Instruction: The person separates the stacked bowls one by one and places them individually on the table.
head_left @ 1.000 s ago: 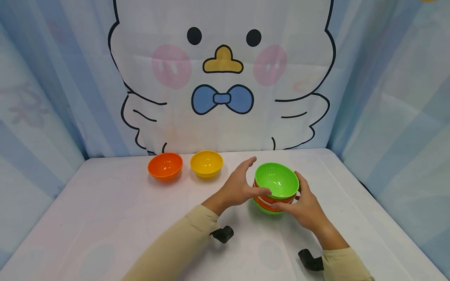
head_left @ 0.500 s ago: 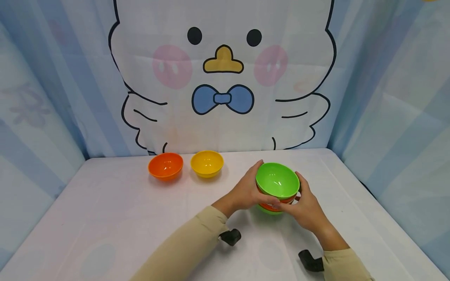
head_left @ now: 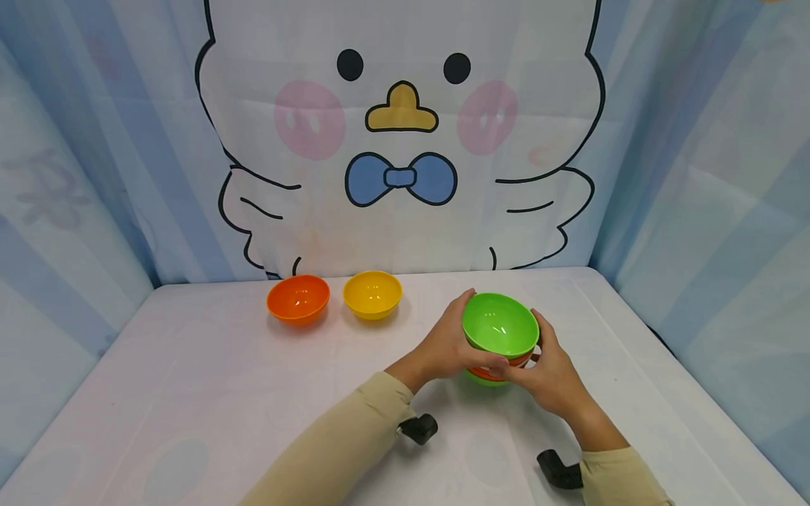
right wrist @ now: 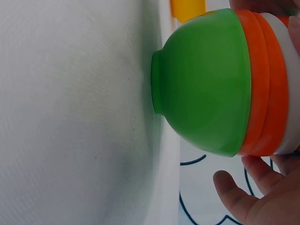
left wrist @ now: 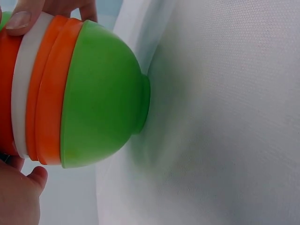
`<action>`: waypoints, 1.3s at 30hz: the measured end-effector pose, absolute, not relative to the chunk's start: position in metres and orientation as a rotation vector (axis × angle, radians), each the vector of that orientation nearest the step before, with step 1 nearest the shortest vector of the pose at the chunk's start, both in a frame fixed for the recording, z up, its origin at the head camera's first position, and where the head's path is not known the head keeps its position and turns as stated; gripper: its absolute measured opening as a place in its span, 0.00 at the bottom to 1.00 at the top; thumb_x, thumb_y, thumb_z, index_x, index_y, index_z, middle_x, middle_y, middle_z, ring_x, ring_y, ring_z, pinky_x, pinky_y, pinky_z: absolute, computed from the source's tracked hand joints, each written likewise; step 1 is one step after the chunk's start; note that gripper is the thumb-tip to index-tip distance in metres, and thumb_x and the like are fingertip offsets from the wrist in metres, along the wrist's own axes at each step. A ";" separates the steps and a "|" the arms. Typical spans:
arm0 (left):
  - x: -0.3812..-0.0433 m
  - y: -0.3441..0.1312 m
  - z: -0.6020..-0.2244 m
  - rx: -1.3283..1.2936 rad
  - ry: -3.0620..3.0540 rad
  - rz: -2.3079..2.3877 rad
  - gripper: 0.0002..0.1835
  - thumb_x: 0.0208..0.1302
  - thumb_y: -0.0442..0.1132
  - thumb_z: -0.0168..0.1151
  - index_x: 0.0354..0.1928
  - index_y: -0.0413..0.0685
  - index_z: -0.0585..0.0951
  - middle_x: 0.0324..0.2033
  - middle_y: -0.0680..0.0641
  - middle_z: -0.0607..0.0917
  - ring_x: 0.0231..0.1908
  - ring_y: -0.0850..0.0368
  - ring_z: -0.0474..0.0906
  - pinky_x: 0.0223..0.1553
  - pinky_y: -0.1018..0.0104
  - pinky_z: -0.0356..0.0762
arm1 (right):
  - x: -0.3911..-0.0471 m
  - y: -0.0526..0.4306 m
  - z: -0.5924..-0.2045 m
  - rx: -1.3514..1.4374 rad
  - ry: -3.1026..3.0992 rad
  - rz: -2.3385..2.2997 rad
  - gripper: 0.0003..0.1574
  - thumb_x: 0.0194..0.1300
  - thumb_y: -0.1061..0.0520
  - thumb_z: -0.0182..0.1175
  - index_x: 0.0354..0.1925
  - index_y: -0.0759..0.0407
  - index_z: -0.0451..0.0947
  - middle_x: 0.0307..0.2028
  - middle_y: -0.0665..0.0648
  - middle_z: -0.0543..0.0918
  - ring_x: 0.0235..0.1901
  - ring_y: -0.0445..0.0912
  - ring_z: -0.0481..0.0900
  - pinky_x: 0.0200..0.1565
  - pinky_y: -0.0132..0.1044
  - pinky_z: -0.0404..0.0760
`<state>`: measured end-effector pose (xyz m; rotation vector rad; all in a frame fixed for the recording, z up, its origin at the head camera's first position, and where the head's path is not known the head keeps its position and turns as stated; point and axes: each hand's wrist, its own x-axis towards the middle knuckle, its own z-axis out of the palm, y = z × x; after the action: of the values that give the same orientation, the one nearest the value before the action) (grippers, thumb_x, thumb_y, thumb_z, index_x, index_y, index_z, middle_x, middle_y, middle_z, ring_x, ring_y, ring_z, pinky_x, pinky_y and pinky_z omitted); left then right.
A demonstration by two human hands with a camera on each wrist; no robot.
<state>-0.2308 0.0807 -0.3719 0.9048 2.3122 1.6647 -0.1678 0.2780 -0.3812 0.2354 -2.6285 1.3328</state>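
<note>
In the head view, one stack of bowls (head_left: 501,330) sits right of centre, between two hands. The left hand (head_left: 446,348) curls round its left side and the right hand (head_left: 549,369) round its right, thumbs meeting in front. Left of centre on the table (head_left: 190,393) stand two separate bowls, one orange bowl (head_left: 298,301) and one yellow bowl (head_left: 373,295).

The left wrist view shows one green bottom bowl (left wrist: 101,96) at centre left, then two orange rims (left wrist: 52,93), one white rim (left wrist: 26,84) and more orange, fingers above and below.

In the right wrist view, one fingertip (right wrist: 225,180) at lower right extends clear of the stack.
</note>
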 end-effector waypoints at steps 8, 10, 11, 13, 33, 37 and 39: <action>-0.231 0.081 -0.369 0.879 2.347 1.671 0.61 0.50 0.48 0.80 0.78 0.43 0.49 0.67 0.46 0.66 0.60 0.54 0.70 0.59 0.65 0.72 | -0.170 0.279 -0.384 0.240 -2.614 1.346 0.69 0.55 0.53 0.77 0.76 0.69 0.40 0.70 0.70 0.59 0.66 0.64 0.62 0.60 0.65 0.67; -0.232 0.080 -0.367 0.861 2.349 1.681 0.61 0.50 0.49 0.79 0.78 0.44 0.50 0.67 0.46 0.66 0.60 0.55 0.70 0.58 0.66 0.73 | -0.170 0.279 -0.383 0.251 -2.602 1.362 0.68 0.55 0.53 0.77 0.77 0.67 0.42 0.69 0.68 0.61 0.65 0.63 0.62 0.60 0.66 0.67; -0.232 0.079 -0.366 0.854 2.347 1.689 0.61 0.50 0.49 0.79 0.78 0.45 0.50 0.67 0.47 0.66 0.60 0.55 0.70 0.58 0.66 0.73 | -0.170 0.278 -0.383 0.256 -2.597 1.369 0.68 0.55 0.53 0.77 0.77 0.65 0.42 0.69 0.67 0.61 0.65 0.62 0.62 0.60 0.66 0.67; -0.232 0.077 -0.362 0.845 2.345 1.701 0.61 0.50 0.49 0.79 0.78 0.46 0.50 0.68 0.47 0.65 0.60 0.55 0.70 0.58 0.65 0.74 | -0.169 0.278 -0.382 0.268 -2.585 1.382 0.67 0.55 0.54 0.77 0.77 0.63 0.44 0.69 0.66 0.62 0.65 0.61 0.63 0.60 0.66 0.67; -0.237 0.039 -0.338 0.742 2.385 1.869 0.62 0.50 0.44 0.80 0.79 0.44 0.47 0.72 0.43 0.63 0.64 0.46 0.67 0.60 0.56 0.75 | -0.169 0.274 -0.379 0.197 -2.655 1.362 0.70 0.58 0.49 0.75 0.77 0.69 0.37 0.72 0.70 0.58 0.66 0.66 0.61 0.60 0.65 0.70; -0.241 0.020 -0.334 0.682 2.404 1.913 0.62 0.49 0.41 0.81 0.79 0.46 0.48 0.71 0.42 0.63 0.64 0.45 0.66 0.59 0.54 0.75 | -0.169 0.274 -0.378 0.192 -2.650 1.378 0.71 0.58 0.50 0.75 0.77 0.68 0.37 0.73 0.69 0.56 0.66 0.65 0.61 0.60 0.64 0.70; -0.242 0.010 -0.333 0.631 2.426 1.930 0.62 0.48 0.40 0.82 0.78 0.47 0.48 0.70 0.43 0.64 0.64 0.45 0.66 0.59 0.53 0.75 | -0.168 0.274 -0.378 0.191 -2.652 1.377 0.71 0.57 0.49 0.75 0.77 0.68 0.37 0.74 0.69 0.56 0.66 0.65 0.62 0.60 0.63 0.70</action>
<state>-0.2417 0.0095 -0.3326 0.6309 2.4259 1.9298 -0.1684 0.2738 -0.3777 0.1913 -2.6521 1.3767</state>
